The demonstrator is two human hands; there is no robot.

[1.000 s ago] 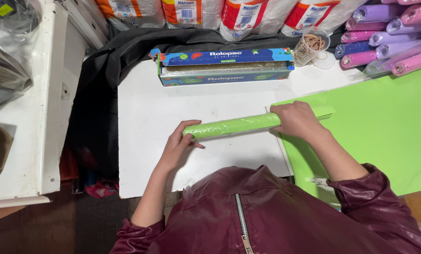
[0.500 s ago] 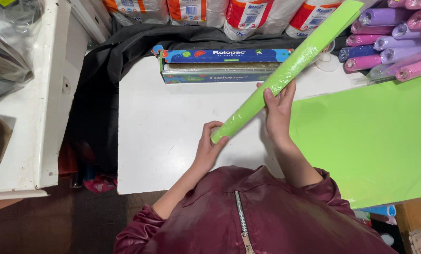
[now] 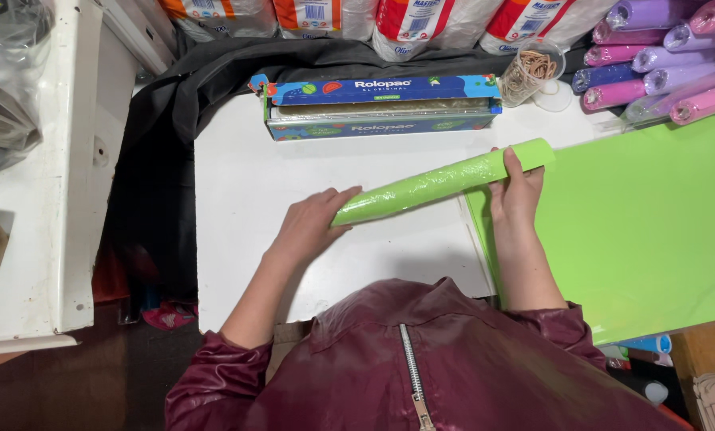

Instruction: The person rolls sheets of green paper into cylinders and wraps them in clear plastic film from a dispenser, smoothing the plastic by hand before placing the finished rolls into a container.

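Note:
A rolled tube of light green paper (image 3: 437, 182), wrapped in clear film over most of its length, lies slanted across the white table (image 3: 245, 183). My left hand (image 3: 313, 223) holds its near left end. My right hand (image 3: 517, 190) grips it close to its bare right end. Beneath that end spreads a large flat sheet of the same green paper (image 3: 653, 223). Just beyond the roll sits a long blue box of cling film (image 3: 377, 108), its lid open.
Pink and purple wrapped rolls (image 3: 661, 64) are stacked at the far right. A clear cup of rubber bands (image 3: 529, 72) stands beside the box. Black cloth (image 3: 174, 120) drapes behind and left of the table. A white cabinet (image 3: 46, 199) is on the left.
The roll was lifted steeply up to the right half a second ago; it has come back down to a shallow slant over the table, with both hands still on it.

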